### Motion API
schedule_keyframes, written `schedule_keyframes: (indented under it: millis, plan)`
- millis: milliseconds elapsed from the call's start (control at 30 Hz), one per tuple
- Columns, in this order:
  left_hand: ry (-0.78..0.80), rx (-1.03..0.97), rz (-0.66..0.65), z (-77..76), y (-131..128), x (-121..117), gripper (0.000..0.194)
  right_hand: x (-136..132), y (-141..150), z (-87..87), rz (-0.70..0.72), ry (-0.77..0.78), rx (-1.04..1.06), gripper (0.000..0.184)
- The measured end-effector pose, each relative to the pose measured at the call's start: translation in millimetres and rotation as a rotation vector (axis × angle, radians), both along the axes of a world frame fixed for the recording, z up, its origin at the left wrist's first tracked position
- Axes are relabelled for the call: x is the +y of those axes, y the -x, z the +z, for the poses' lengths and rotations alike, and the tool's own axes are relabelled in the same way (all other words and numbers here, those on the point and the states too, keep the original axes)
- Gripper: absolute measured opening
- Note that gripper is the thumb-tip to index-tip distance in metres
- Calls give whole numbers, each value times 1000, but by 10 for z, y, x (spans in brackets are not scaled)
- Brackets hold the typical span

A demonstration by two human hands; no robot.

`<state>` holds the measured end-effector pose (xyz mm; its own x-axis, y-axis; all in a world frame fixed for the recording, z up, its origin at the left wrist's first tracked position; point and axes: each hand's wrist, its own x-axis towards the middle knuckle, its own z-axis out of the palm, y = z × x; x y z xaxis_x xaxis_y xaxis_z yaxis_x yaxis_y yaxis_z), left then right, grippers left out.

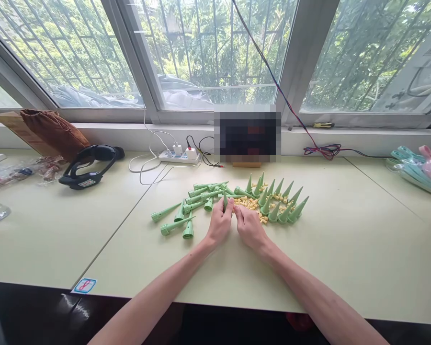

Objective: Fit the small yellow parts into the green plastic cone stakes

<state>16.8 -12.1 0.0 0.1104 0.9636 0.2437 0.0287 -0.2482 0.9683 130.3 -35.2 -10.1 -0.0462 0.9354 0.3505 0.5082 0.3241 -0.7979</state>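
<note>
The left hand [221, 223] has its grip closed on a green cone [225, 198], tip up above the tabletop [222, 278], near yellow pieces [250, 204]; the right hand [250, 229] bunches just beside it (whether around anything, I cannot tell). The step seems two-handed work on the cone; the next move calls for a steady left hold and precise aim.

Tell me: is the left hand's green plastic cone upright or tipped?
Upright: the green plastic cone points its tip upward from the left hand; its base is hidden.
</note>
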Motion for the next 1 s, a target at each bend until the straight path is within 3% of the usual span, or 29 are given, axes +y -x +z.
schedule_keyframes:
  millis: [567,767,1000]
  plan:
    - [-64,53,29,-21,-12,23,37,16,6,-31,-34,33,66,39]
    - [-1,30,-35,-13,5,50,40,21,-25,-21,-40,44,87,42]
    - [55,-15,-50,57,82,119,51,-1,-146,216,-111,-84,49,43]
